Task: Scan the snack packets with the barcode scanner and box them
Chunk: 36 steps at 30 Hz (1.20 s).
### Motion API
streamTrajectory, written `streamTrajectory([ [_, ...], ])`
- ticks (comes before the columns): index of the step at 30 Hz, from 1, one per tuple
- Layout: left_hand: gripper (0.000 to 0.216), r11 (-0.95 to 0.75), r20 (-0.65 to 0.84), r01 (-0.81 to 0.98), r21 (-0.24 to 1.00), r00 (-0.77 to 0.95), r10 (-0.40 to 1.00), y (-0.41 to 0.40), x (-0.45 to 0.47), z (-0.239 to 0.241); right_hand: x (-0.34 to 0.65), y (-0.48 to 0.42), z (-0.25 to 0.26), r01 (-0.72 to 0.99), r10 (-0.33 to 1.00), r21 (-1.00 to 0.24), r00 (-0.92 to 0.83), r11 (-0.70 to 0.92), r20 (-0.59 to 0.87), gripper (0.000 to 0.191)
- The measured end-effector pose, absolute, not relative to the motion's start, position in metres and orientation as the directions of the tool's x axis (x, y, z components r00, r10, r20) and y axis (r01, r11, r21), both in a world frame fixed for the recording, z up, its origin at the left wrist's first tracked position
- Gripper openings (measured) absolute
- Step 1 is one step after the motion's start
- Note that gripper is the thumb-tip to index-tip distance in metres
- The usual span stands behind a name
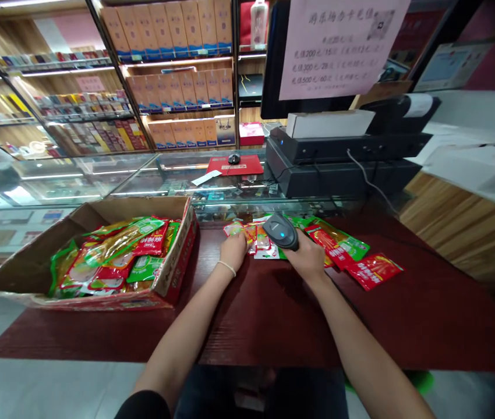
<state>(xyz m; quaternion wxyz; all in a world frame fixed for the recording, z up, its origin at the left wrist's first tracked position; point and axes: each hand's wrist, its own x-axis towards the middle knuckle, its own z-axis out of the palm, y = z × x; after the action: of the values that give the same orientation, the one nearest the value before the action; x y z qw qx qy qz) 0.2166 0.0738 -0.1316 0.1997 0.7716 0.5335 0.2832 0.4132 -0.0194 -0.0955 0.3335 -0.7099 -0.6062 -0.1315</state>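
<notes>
Red tabletop, mid-frame: right hand wraps the scanner, left hand pinches a packet. Scanning step, I'd say; it needs squaring under the scanner.

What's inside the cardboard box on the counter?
The cardboard box holds a loose heap of red and green snack packets, filling most of it. The box bottom and any lower layers are covered by the top packets.
</notes>
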Motion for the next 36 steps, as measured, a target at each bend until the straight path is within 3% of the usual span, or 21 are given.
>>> streamTrajectory([
  [7,0.006,-0.424,0.278,0.606,0.673,0.324,0.904,0.052,0.203,-0.138,0.405,-0.022,-0.103,0.947,0.801,-0.316,0.239,-0.066,0.549,0.035],
  [10,0.007,-0.381,0.286,0.502,0.776,0.259,0.923,0.047,0.191,-0.136,0.402,-0.023,-0.104,0.941,0.797,-0.332,0.249,-0.065,0.551,0.04],
  [14,0.016,-0.323,0.344,0.22,0.921,-0.061,0.937,0.047,0.183,-0.132,0.4,-0.025,-0.102,0.925,0.778,-0.375,0.284,-0.067,0.56,0.041],
  [16,0.023,-0.277,0.279,0.035,0.96,-0.173,0.945,0.051,0.183,-0.132,0.399,-0.026,-0.101,0.92,0.777,-0.383,0.299,-0.08,0.554,0.04],
  [20,0.037,-0.097,0.036,-0.387,0.917,-0.162,0.986,0.061,0.184,-0.133,0.4,-0.026,-0.102,0.927,0.766,-0.367,0.291,-0.078,0.574,0.04],
  [24,0.042,-0.049,-0.018,-0.618,0.785,-0.102,0.995,0.064,0.182,-0.13,0.402,-0.027,-0.105,0.941,0.761,-0.328,0.27,-0.08,0.589,0.035],
  [29,0.045,0.062,-0.025,-0.694,0.717,0.063,0.998,0.063,0.18,-0.13,0.401,-0.026,-0.111,0.965,0.771,-0.262,0.146,0.029,0.62,0.033],
  [36,0.045,0.101,-0.01,-0.621,0.777,0.148,0.989,0.065,0.182,-0.142,0.391,-0.029,-0.108,0.968,0.801,-0.187,-0.021,0.165,0.599,0.04],
])
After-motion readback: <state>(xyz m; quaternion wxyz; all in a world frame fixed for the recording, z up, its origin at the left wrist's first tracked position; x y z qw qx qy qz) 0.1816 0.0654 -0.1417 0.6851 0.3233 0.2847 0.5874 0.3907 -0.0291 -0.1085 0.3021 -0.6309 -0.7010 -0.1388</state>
